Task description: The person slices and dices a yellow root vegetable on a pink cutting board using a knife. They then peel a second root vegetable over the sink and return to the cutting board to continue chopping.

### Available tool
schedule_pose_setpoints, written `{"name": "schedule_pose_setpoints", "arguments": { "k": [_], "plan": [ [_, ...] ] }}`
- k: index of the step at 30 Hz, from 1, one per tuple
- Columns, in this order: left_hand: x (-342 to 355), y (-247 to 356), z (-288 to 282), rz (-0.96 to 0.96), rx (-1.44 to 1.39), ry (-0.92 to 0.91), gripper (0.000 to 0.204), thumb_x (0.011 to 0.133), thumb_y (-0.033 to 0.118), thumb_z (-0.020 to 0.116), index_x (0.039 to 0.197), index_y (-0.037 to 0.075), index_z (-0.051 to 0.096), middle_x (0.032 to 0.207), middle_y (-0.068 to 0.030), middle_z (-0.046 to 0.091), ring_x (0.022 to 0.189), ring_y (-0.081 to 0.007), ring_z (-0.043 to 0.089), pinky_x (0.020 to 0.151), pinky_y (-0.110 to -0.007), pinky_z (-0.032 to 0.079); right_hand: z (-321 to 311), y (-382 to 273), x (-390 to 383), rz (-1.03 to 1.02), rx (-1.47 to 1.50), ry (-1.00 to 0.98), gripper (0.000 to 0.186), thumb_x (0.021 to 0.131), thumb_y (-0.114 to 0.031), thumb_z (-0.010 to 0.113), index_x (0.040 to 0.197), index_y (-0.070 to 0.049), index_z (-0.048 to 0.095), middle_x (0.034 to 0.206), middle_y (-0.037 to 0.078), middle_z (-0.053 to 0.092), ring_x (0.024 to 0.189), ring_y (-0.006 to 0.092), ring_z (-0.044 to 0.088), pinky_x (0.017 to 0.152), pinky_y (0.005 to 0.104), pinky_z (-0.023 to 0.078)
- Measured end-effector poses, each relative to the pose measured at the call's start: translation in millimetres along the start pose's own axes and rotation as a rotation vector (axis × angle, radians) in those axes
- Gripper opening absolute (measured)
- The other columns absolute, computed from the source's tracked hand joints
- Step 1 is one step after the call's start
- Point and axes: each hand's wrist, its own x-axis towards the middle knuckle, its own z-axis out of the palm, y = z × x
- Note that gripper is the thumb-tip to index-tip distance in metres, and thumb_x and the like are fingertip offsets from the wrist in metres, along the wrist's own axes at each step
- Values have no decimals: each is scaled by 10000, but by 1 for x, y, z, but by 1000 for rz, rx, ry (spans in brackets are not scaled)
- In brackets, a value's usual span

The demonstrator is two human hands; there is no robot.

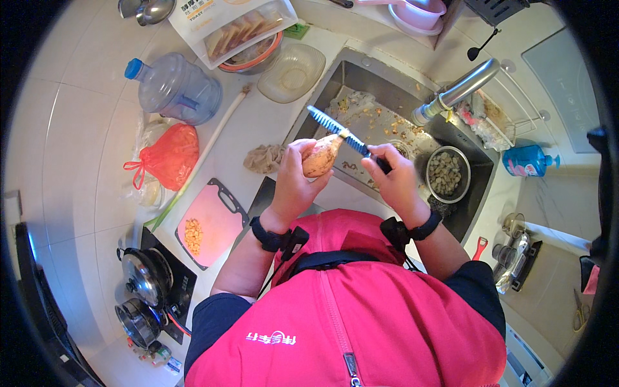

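Over the near edge of the sink, my left hand (298, 184) grips a tan-brown tuber (319, 160) that tapers at its far end. My right hand (396, 179) is closed round the black handle of a knife (335, 129) with a patterned blue blade. The blade lies across the tuber's tapered tip and seems to touch it. Beneath them, the steel sink (412, 90) holds scattered peelings and a wet plastic bag. A steel bowl (447, 174) of small greyish pieces sits in the sink, right of my right hand.
Leftward are a cutting board (219, 219) with diced orange pieces, a crumpled cloth (264, 158), a red bag (169, 155), a water jug (180, 89) and a long green onion (206, 148). A faucet (458, 93) overhangs the sink. A lidded pot (145, 277) stands on the cooktop.
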Motion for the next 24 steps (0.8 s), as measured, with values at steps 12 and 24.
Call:
{"name": "schedule_pose_setpoints", "arguments": {
  "k": [12, 24],
  "plan": [
    [0, -8, 1, 269, 301, 102, 586, 699, 65, 808, 1165, 9, 457, 1128, -207, 529, 1050, -377, 534, 919, -447, 432, 11, -14, -2, 58, -84, -178, 248, 883, -248, 710, 1009, -56, 618, 817, 156, 663, 737, 351, 661, 627, 406, 511],
    [2, -6, -11, -44, -9, 68, 553, 746, 35, 763, 1212, 2, 467, 1132, -149, 560, 1031, -247, 592, 910, -349, 485, -6, 66, 7, 444, 136, -85, 230, 875, -259, 718, 963, -60, 640, 782, 152, 671, 722, 319, 676, 634, 392, 512]
  ]
}}
